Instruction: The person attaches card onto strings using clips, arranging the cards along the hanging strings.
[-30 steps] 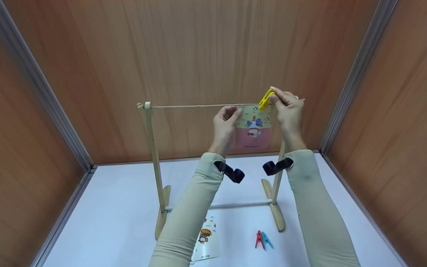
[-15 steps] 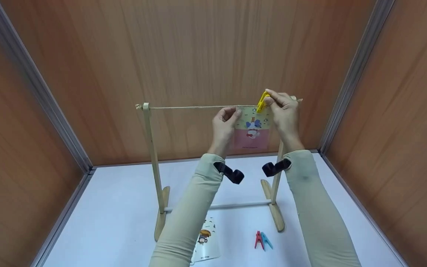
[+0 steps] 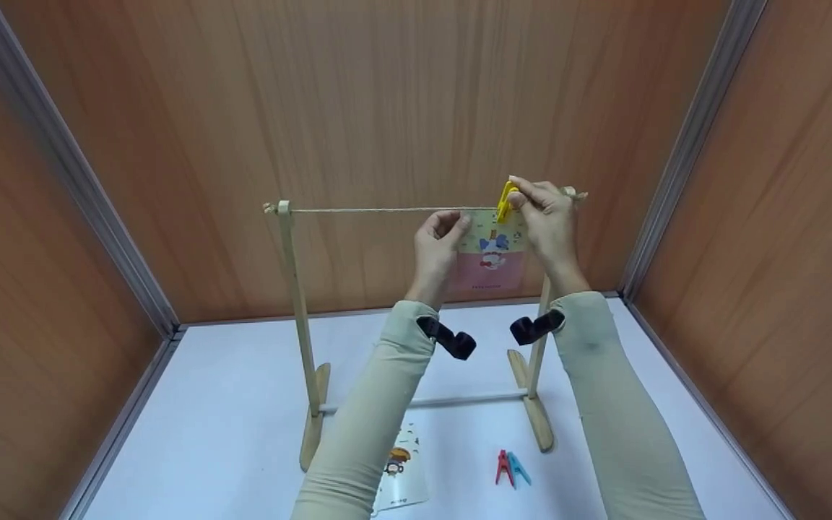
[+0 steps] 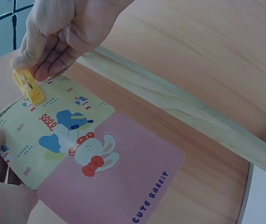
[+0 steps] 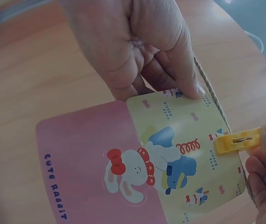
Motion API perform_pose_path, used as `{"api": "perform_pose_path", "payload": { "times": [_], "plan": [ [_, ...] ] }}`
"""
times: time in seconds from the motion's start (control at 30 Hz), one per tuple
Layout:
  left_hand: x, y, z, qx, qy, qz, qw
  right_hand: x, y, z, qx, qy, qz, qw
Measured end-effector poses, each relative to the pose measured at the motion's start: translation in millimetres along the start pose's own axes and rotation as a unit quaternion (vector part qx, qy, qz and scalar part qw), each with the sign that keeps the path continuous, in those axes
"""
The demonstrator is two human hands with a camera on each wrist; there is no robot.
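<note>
Nearest us, by the front edge of the white worktop (image 3: 228, 404), lie a loose cartoon-printed card (image 3: 401, 469) and a red plastic peg (image 3: 503, 467) touching a blue plastic peg (image 3: 519, 469). Beyond them stands the pale wooden hanging frame (image 3: 299, 325), its feet planted mid-worktop, with a thin rope line (image 3: 373, 210) strung between its posts. At the right end of that line we hold the yellow-and-pink rabbit picture card (image 3: 491, 251): our left hand (image 3: 436, 242) pinches its upper left corner against the rope, fingers curled round the edge, while our right hand (image 3: 549, 220) squeezes the yellow plastic clothes peg (image 3: 505, 201) between thumb and fingertips. Over the last second the peg has dropped from a slant above the line to a steeper stance, and both wrist views show its tip (image 4: 32, 93) now lying over the card's top edge at the rope. We judge from this that the card is about clipped, though neither hand has let go. Behind all this rise the brown wood-grain walls (image 3: 387, 108).
</note>
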State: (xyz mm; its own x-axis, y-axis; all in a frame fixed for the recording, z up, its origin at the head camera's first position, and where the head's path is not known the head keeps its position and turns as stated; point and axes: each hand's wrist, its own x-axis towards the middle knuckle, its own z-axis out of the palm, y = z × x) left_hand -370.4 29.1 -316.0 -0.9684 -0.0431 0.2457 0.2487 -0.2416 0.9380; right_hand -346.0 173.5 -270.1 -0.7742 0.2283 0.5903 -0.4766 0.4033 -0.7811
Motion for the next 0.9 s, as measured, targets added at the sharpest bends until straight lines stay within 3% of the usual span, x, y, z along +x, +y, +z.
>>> {"api": "perform_pose_path", "payload": {
  "times": [0.4, 0.53, 0.77, 0.9],
  "plan": [
    [0.4, -1.7, -0.1, -0.003, 0.003, 0.011, 0.9999, -0.9, 2.0, -2.7, -0.031, -0.049, -0.011, 0.998],
    [0.2, -2.8, -0.9, -0.011, 0.001, -0.005, 0.9999, -1.8, 1.3, -4.1, -0.042, -0.062, -0.011, 0.997],
    [-0.6, -3.5, -2.4, -0.025, -0.007, -0.014, 0.9996, -1.9, 3.8, -3.0, -0.039, -0.058, -0.011, 0.997],
    [-0.9, -2.8, -2.9, -0.063, -0.018, -0.018, 0.9977, -3.5, 5.5, -2.4, -0.042, -0.055, -0.014, 0.998]
  ]
}}
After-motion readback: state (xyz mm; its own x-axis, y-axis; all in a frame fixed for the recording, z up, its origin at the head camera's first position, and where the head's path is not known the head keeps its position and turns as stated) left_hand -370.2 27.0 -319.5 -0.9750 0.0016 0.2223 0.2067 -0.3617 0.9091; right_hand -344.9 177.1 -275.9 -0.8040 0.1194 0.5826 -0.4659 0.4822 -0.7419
